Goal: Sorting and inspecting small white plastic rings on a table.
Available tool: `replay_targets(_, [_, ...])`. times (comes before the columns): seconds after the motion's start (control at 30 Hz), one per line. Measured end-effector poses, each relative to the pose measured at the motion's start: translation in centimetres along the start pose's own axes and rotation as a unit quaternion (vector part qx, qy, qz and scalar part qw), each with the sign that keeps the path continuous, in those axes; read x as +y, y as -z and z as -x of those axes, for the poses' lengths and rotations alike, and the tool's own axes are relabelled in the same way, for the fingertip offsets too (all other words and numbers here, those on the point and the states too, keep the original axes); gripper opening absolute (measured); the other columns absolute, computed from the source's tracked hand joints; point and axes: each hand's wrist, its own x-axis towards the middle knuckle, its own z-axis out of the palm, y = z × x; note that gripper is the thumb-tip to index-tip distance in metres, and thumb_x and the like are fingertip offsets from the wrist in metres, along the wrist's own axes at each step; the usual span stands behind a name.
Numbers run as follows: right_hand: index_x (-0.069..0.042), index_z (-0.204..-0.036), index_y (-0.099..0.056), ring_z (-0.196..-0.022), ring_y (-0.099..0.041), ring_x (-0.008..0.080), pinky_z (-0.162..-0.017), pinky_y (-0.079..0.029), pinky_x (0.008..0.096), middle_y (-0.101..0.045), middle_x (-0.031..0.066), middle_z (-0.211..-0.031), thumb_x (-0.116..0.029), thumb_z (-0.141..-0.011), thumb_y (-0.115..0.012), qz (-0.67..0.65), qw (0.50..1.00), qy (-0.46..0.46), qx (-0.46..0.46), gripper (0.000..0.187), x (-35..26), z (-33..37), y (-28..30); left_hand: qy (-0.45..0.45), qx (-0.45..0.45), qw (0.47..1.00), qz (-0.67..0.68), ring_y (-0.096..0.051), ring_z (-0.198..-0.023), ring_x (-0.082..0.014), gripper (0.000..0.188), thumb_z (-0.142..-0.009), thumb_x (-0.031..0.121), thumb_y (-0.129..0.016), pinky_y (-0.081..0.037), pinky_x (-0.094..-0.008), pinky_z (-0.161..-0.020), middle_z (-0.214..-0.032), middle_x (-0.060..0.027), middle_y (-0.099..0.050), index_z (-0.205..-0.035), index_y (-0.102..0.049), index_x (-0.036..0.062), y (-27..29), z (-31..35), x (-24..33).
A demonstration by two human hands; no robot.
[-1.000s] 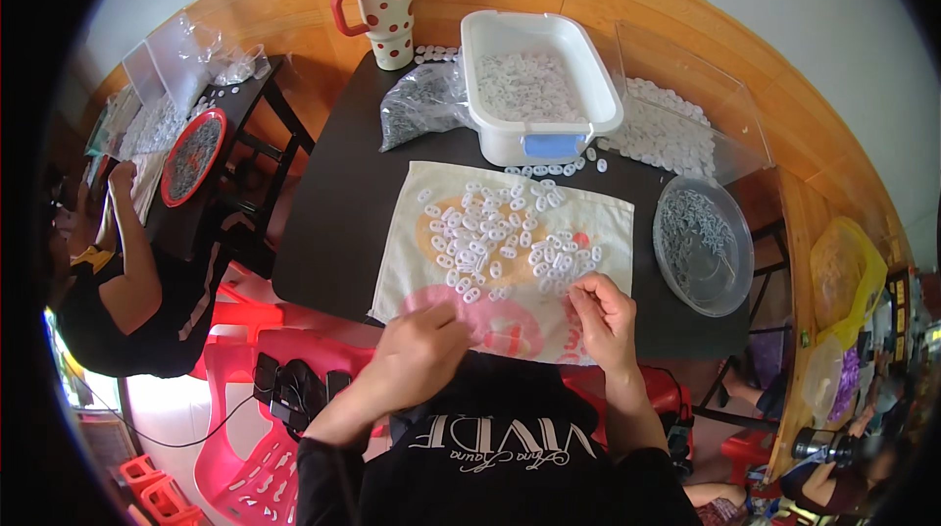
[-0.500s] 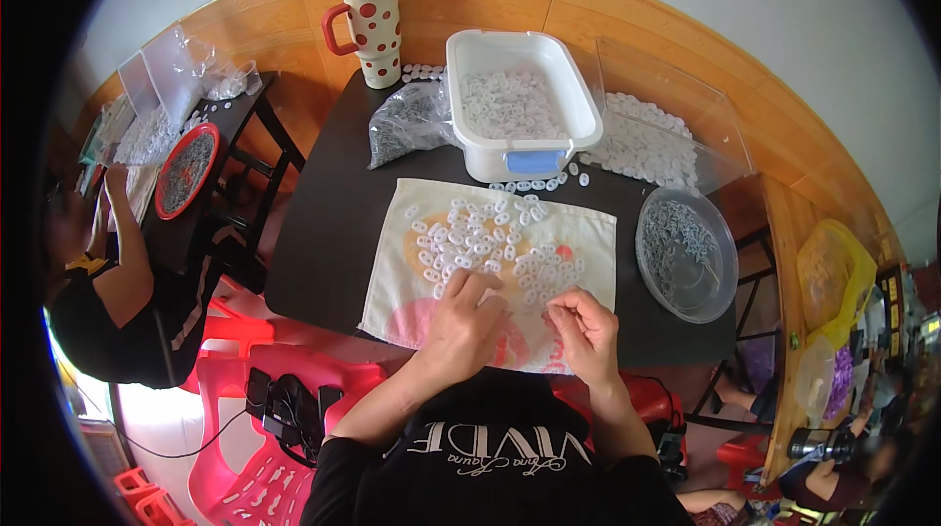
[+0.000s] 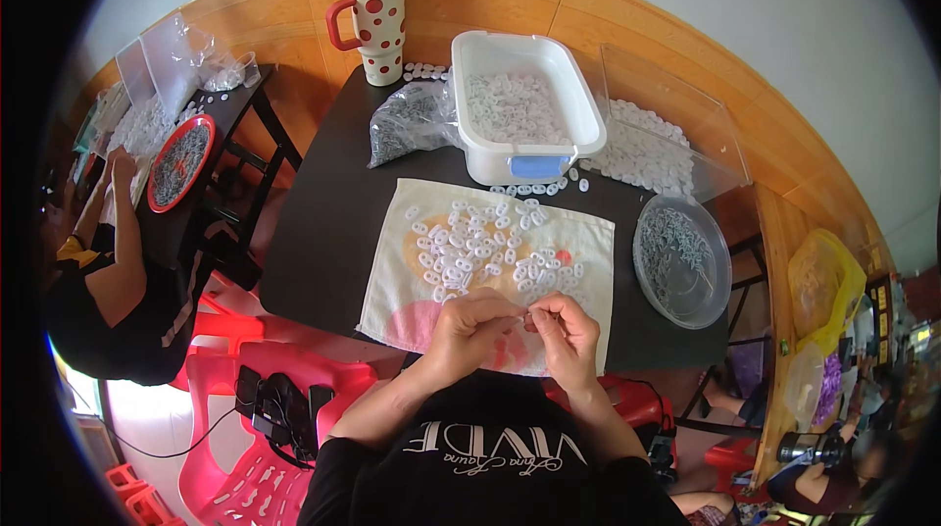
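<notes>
Over the near part of a patterned cloth, my left hand and my right hand meet fingertip to fingertip. Both are closed in a pinch. Something tiny seems to sit between the fingertips, but it is too small to name. Just beyond my left hand lies a loose pile of small white oval pieces with holes. A second, smaller group of white oval pieces is spread beyond my right hand.
Behind the cloth stands a white tub of white pieces, beside a bag of grey parts and a spotted tumbler. A clear bowl holds small grey parts at right. Another person's arm works at the left table.
My left hand has moved right, away from the pile, and my right hand has shifted slightly left. Their fingertips, apart before, now meet.
</notes>
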Motion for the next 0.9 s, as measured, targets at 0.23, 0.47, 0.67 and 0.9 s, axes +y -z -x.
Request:
replay_targets(0.23, [0.004, -0.095, -0.061, -0.076, -0.057, 0.0096, -0.070, -0.047, 0.0231, -0.062, 0.0061, -0.086, 0.001, -0.098, -0.058, 0.017, 1.000, 0.021, -0.008, 0.005, -0.5, -0.4, 0.0, 0.099, 0.044, 0.981, 0.163, -0.065, -0.081, -0.0104, 0.019, -0.091, -0.007, -0.063, -0.053, -0.0249, -0.070, -0.093, -0.0054, -0.068, -0.110, -0.068, -0.0037, -0.6, 0.6, -0.3])
replay_targets(0.47, [0.003, -0.092, -0.059, -0.069, -0.058, 0.0145, -0.064, -0.046, 0.0256, -0.059, 0.0079, -0.079, 0.004, -0.095, -0.058, 0.142, 0.986, 0.069, -0.053, 0.003, -1.4, -1.4, 0.6, -0.011, -0.013, 0.998, 0.055, -0.065, -0.085, -0.0090, 0.024, -0.093, -0.007, -0.060, -0.054, -0.0245, -0.073, -0.098, -0.0052, -0.068, -0.117, -0.065, -0.0029, 0.2, 0.6, -1.1])
replay_targets(0.67, [0.003, -0.092, -0.058, -0.066, -0.056, 0.0173, -0.062, -0.045, 0.0268, -0.058, 0.0096, -0.077, 0.002, -0.095, -0.058, 0.159, 0.981, 0.081, -0.079, 0.004, -1.5, -1.4, 0.8, 0.056, 0.012, 0.989, 0.136, -0.065, -0.086, -0.0087, 0.032, -0.093, -0.008, -0.058, -0.053, -0.0239, -0.075, -0.098, -0.0051, -0.068, -0.124, -0.063, -0.0013, -0.1, 0.9, -0.5])
replay_targets(0.9, [0.003, -0.092, -0.058, -0.065, -0.055, 0.0178, -0.061, -0.044, 0.0276, -0.057, 0.0091, -0.076, 0.003, -0.095, -0.058, 0.168, 0.979, 0.086, -0.078, 0.003, -1.6, -1.5, 0.8, 0.044, 0.003, 0.990, 0.133, -0.066, -0.085, -0.0087, 0.034, -0.092, -0.009, -0.059, -0.054, -0.0236, -0.074, -0.098, -0.0048, -0.069, -0.126, -0.062, -0.0012, 0.0, 1.0, -0.6])
